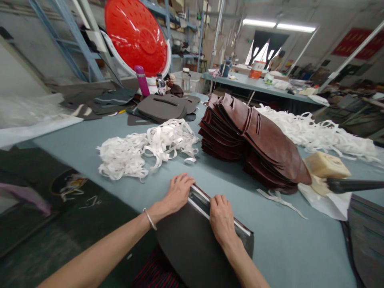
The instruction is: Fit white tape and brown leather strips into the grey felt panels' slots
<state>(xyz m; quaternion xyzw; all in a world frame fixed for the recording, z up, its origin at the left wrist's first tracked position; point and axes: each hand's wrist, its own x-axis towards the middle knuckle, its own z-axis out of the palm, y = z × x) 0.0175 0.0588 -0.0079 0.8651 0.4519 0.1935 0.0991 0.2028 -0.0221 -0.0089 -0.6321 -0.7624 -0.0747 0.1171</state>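
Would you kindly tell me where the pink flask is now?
In the head view, the pink flask stands upright left of centre, at the blue-grey table's far edge, behind the dark grey foam pieces and beside a plastic bottle.

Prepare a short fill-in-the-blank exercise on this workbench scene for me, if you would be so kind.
The left hand wears a ____ on its wrist.
The stacked brown panels lie to the ____ of the white strips in this view.
The big round perforated disc at the back is ____.

Missing words: bangle; right; red.
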